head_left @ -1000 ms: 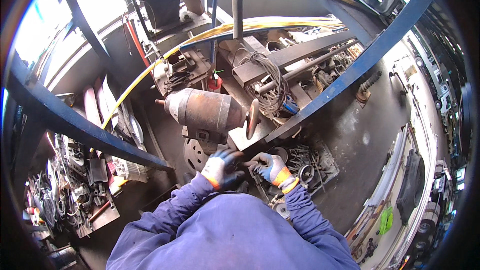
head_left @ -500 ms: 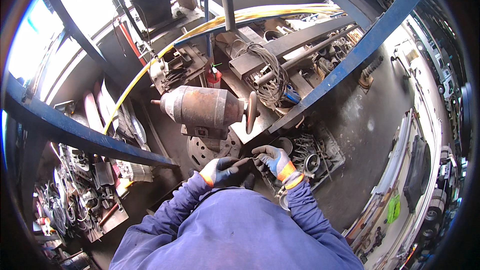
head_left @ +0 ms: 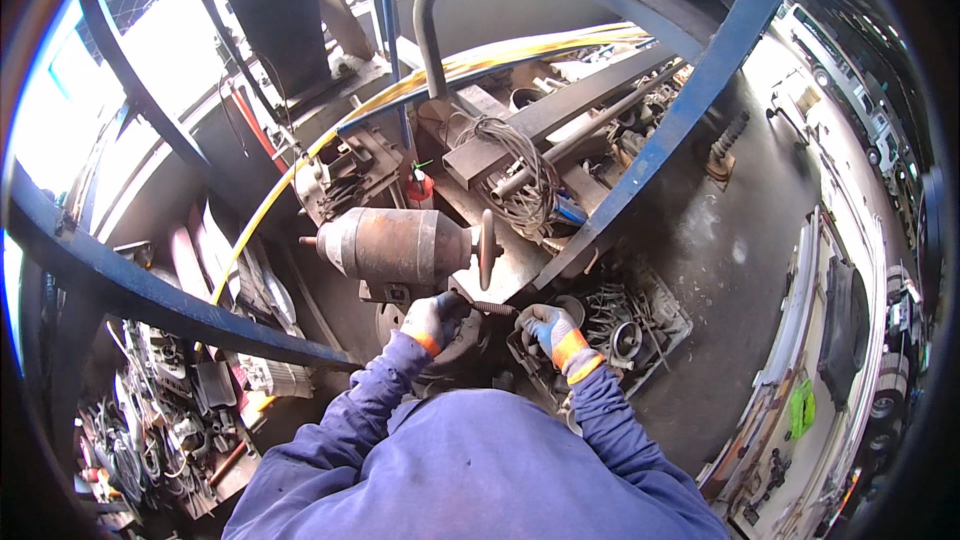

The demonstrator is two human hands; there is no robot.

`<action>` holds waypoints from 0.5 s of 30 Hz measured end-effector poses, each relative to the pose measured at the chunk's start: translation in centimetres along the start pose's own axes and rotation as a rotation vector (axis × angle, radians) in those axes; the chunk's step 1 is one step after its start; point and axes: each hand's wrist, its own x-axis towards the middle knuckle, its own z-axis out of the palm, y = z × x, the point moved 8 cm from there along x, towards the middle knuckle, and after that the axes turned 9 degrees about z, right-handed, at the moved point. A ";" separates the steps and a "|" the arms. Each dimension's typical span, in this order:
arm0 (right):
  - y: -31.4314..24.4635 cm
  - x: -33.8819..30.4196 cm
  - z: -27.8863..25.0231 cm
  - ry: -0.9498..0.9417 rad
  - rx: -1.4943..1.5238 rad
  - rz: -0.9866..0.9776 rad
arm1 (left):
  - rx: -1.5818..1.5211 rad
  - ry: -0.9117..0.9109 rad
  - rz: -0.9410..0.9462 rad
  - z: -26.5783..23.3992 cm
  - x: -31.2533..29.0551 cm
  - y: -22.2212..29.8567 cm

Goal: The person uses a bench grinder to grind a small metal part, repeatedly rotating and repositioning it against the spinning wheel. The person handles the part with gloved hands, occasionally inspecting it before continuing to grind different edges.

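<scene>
Left grip [head_left: 434, 323] and right grip [head_left: 550, 327] pinch a ribbed rod [head_left: 494, 308] between them, its ends hidden from view.

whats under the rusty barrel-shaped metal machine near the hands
Beneath it, a boxy metal mount, then a round metal base. The grey-blue gloved left hand covers part of that base, hiding where it meets the mount.

No text, label, brand, number or sign can be read.
</scene>
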 end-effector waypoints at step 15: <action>-0.7 0.2 -1.2 0.143 0.355 -0.090 | -0.380 -0.021 -0.424 1.6 1.4 -1.3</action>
